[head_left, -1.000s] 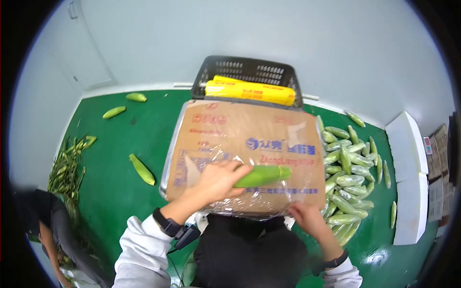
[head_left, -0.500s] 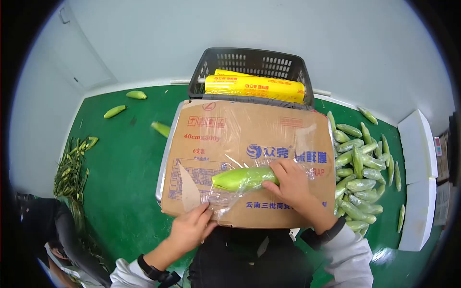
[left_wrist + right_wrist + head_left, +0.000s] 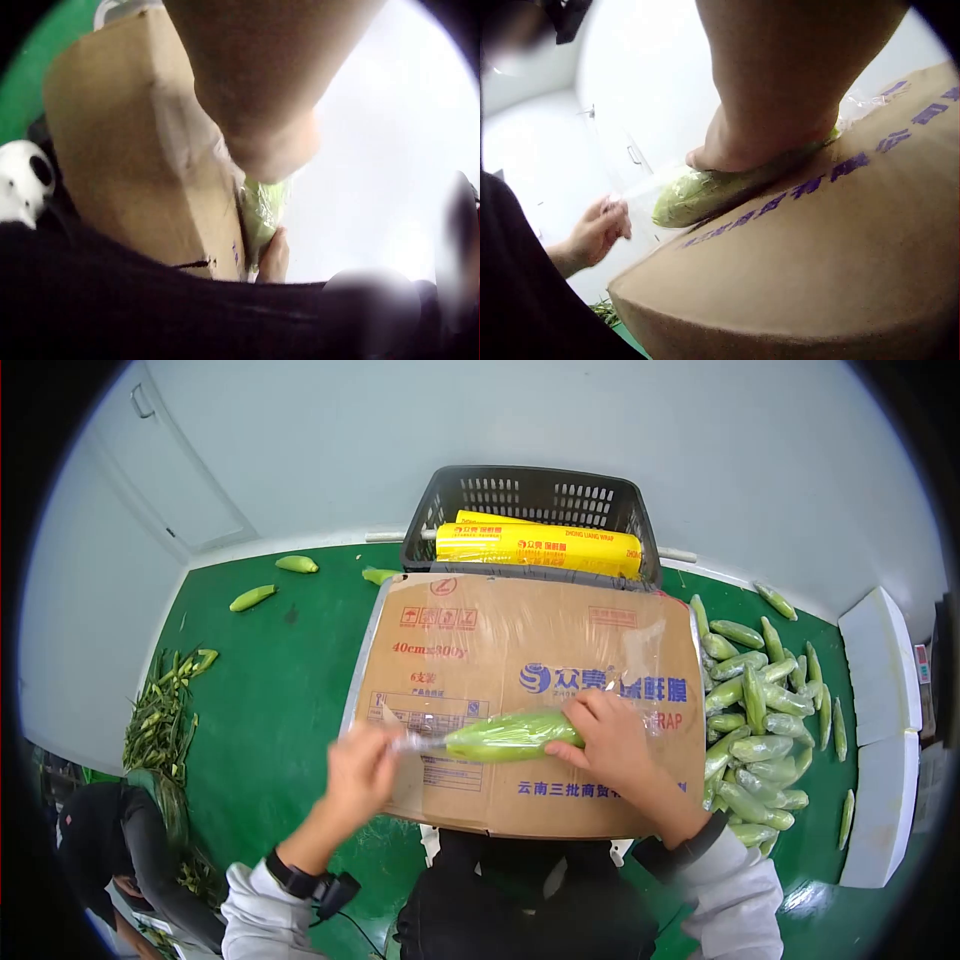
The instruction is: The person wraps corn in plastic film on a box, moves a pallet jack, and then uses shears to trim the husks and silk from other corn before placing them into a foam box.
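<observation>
Over there the left grip (image 3: 362, 768) pinches the film (image 3: 418, 742); the right grip (image 3: 614, 746) holds one end of the corn ear (image 3: 508, 737) on the cardboard (image 3: 570, 815). It looks firm and light but slick; its thick middle, between the grips, seems safest.

At the cardboard box's (image 3: 560, 815) left edge, the left hand (image 3: 362, 768) blurs around the twisted film (image 3: 418, 742) — single fingers unclear. On the box, the right hand (image 3: 612, 745) hides one end of the corn cob (image 3: 508, 737) — its tip can't be seen.
</observation>
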Demonstrator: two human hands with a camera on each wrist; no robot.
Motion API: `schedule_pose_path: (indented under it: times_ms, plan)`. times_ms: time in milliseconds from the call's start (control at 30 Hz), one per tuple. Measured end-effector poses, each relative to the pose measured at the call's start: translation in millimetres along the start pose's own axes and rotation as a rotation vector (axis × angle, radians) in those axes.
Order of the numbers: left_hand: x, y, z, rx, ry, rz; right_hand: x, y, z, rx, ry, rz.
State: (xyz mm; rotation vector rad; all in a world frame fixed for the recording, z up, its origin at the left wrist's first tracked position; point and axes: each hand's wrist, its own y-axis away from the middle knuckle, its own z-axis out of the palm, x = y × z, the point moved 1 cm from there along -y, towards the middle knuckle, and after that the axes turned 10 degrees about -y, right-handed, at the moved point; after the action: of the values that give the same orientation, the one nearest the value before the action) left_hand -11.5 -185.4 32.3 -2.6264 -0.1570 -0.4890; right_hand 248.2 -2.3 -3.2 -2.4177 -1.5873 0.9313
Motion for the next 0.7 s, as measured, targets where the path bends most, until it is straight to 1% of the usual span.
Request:
schedule_pose_path:
  times_ms: [33, 100, 167, 200, 233, 300, 333, 367, 400, 433, 467, 500, 533, 600, 667, 700]
  plan:
    - [3, -26, -8, -0.042, -0.033, 0.003, 0, 1, 2, 0.013, 0.003, -0.014]
    - [20, -75, 10, -0.052, 0.06, 0.032, 4, -4, 8, 0.041, 0.011, -0.072]
    - [20, -103, 55, -0.482, -0.003, 0.103, 3, -7, 6, 0.024, 0.002, -0.096]
    - [31, -107, 72, -0.624, -0.151, 0.202, 3, -4, 5, 0.016, 0.0, -0.097]
    - [42, -110, 80, -0.762, -0.298, 0.304, 0, 1, 1, -0.047, 0.016, -0.044]
    - [61, -88, 67, -0.842, -0.165, 0.357, -12, 16, -9, -0.175, 0.04, 0.07]
    - [64, -64, 57, -0.76, 0.053, 0.275, -22, 21, -14, -0.286, 0.001, 0.175]
    - [85, -56, 30, -1.038, 0.089, 0.06, -36, 25, -20, -0.401, -0.04, 0.276]
    - [79, -18, 42, -0.802, 0.264, 0.148, -48, 27, -22, -0.512, -0.088, 0.385]
    - [97, -6, 33, -0.783, -0.007, 0.216, -55, 22, -24, -0.502, -0.13, 0.459]
    - [100, 1, 35, -0.616, -0.036, 0.282, -58, 13, -26, -0.494, -0.165, 0.523]
    - [94, -7, 42, -0.549, -0.112, 0.339, -57, 4, -26, -0.487, -0.191, 0.571]
    - [82, -22, 51, -0.483, -0.19, 0.394, -53, -1, -24, -0.36, -0.108, 0.367]
    - [47, -62, 85, -0.33, -0.193, 0.276, -44, -3, -18, -0.101, 0.043, -0.036]
    - [11, -123, 95, -0.398, -0.204, 0.215, -40, -20, -17, -0.142, 0.156, -0.182]
    - [5, -148, 94, -0.606, -0.216, 0.226, -36, -31, -16, -0.154, 0.213, -0.256]
